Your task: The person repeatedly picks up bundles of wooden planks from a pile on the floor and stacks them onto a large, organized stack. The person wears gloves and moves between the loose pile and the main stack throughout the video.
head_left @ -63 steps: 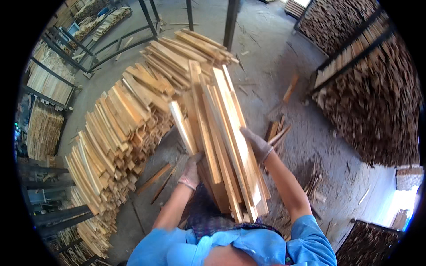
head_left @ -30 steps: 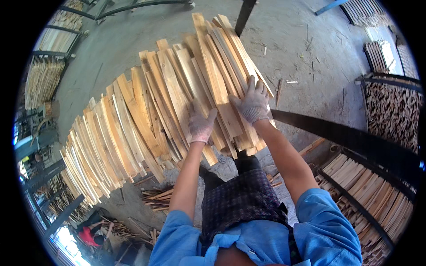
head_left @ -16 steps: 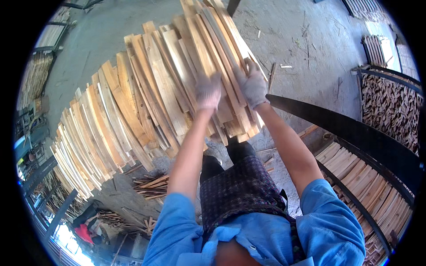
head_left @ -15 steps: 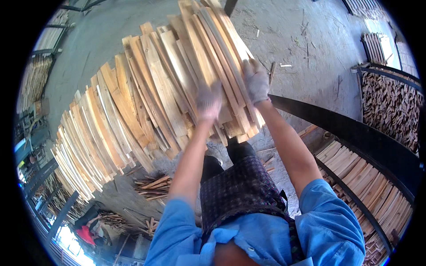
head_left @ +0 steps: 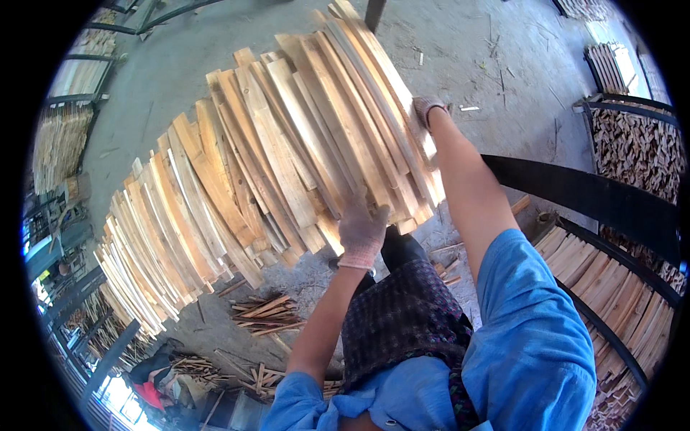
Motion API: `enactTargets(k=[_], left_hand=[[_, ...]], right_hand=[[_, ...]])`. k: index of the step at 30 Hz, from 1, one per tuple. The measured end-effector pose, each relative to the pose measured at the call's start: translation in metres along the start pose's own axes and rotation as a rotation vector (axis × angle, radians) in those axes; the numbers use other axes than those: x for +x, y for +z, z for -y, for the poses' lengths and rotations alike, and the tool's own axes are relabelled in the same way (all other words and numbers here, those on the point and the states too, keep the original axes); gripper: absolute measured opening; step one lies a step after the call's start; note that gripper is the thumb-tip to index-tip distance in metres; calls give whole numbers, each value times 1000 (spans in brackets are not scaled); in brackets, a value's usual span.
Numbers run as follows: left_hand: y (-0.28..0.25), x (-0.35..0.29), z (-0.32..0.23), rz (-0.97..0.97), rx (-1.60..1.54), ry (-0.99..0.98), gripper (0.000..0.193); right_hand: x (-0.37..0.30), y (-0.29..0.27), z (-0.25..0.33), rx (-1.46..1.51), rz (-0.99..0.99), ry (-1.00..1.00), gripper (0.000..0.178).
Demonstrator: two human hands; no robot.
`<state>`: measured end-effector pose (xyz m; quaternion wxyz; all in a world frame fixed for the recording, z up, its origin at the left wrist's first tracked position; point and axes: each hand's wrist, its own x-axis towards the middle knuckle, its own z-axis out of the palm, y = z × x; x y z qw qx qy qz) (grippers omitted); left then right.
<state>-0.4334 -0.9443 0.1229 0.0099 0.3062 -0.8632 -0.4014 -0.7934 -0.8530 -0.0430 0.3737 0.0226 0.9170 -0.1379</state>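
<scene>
A long pile of wooden strips (head_left: 273, 144) spreads from the lower left to the upper middle, the strips lying side by side with uneven ends. My left hand (head_left: 363, 228), in a knitted glove, rests on the near ends of the strips toward the pile's right. Its fingers point away along the wood and the thumb stands apart. Farther off, my gloved right hand (head_left: 429, 110) touches the outer side of the rightmost strip (head_left: 397, 92). The wrist is bent and most of its fingers are hidden.
A dark metal beam (head_left: 582, 190) crosses at the right, above a rack of stacked strips (head_left: 611, 294). Another full rack (head_left: 636, 151) stands farther right. Loose wood pieces (head_left: 264, 314) lie on the floor below the pile. A second person (head_left: 154, 381) shows at the lower left.
My right hand has moved up and away along the pile's right side. My left hand has drawn back toward the near strip ends. The view has shifted slightly.
</scene>
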Motion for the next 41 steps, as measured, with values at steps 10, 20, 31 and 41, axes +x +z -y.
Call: enactTargets(k=[10, 20, 31, 41], left_hand=[[-30, -147, 84, 238, -314, -253, 44], [-35, -226, 138, 117, -663, -704, 40], [6, -82, 30, 228, -550, -505, 70], [17, -65, 47, 100, -1450, -1453, 70]], right_hand=[[5, -6, 28, 2, 121, -108, 37], [-46, -19, 39, -650, 301, -371, 33], [-209, -31, 43, -1235, 77, -632, 22], [-319, 47, -114, 537, -325, -203, 54]])
